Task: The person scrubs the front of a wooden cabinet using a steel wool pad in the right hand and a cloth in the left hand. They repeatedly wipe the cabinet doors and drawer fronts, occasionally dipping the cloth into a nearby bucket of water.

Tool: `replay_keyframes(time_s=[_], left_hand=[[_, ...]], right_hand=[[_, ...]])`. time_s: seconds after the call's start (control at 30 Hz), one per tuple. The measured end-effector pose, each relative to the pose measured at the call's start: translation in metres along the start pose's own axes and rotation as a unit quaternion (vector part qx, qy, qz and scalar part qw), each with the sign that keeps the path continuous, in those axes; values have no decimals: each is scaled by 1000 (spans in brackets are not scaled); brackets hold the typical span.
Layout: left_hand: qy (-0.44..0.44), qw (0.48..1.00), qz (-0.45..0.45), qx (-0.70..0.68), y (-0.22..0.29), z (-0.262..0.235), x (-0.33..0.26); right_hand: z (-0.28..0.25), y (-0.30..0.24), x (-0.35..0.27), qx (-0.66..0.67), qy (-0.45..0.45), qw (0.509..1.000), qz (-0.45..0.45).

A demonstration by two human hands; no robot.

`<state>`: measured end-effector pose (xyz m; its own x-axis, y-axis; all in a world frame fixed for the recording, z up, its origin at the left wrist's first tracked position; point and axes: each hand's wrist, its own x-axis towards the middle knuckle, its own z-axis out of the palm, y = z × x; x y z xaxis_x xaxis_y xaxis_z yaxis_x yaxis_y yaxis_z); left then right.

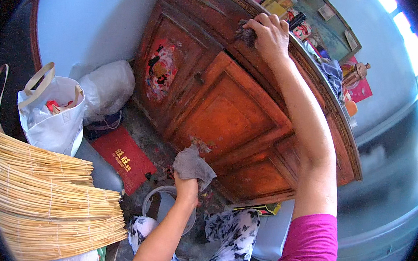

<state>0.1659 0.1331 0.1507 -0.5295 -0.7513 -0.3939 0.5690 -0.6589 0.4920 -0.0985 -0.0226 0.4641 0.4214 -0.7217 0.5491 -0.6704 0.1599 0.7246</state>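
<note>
Pale blue walls and a grimy concrete floor [144, 135] frame the scene, with a carved reddish-brown wooden cabinet [227, 114] filling the middle; its panelled doors are worn, and a faded painted patch is seen on the left one. Most of the cabinet top is cut off by the curved rim of the view, so the clutter of small jars and figurines there is hard to make out. The right hand [271, 34] is closed around a small dark brush [246, 33] pressed against the upper edge of the cabinet; only the frayed bristle end is visible, pointing left, and the handle is hidden in the fist. The left hand [186, 188] is clamped on a crumpled grey cloth [192, 163], soft and limp, held up just in front of the lower door panel; whether it touches the wood cannot be told. Below the hand a round pale bucket [163, 201] is partly hidden by the forearm. At the left, bundles of thin straw-coloured sticks [44, 200] lie with their long axis running left to right, beside a white tote bag [55, 117], a knotted plastic sack [107, 89] and a flat red mat [123, 158].
</note>
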Motion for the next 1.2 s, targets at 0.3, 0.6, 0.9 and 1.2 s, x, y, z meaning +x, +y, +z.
replay_keyframes(time_s=[0.3,0.6,0.9,1.2], left_hand=[[-30,999,-35,-11,-3,-1,-10],[-11,999,7,38,-6,2,0],[-27,999,-41,-3,-13,1,-2],[-14,999,-17,27,-16,-8,8]], right_hand=[[-87,32,-93,-23,-61,996,63],[-13,6,-10,-43,-10,999,31],[-99,32,-100,-17,-98,991,87],[-12,-3,1,-21,-26,999,34]])
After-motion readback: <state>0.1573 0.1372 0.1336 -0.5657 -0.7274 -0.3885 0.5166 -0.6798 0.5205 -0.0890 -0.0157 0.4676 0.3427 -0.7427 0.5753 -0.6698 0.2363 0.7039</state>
